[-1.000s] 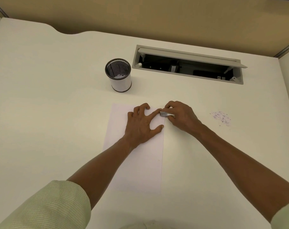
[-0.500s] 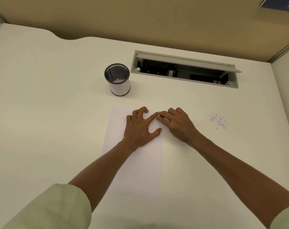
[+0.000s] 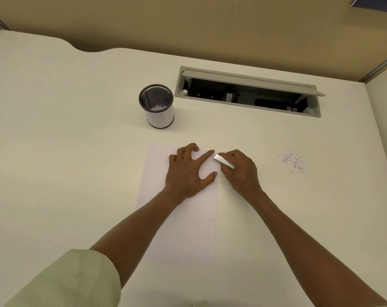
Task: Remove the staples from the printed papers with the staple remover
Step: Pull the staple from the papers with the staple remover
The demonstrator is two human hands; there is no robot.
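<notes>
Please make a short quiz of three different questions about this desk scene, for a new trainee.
1. True or false: the left hand lies flat on the papers.
2. Which hand holds the staple remover? A) left B) right C) neither
3. Fill in: the little heap of pulled staples lies on the desk to the ____ of the right hand.

Key: 1 true; 2 B; 3 right.
</notes>
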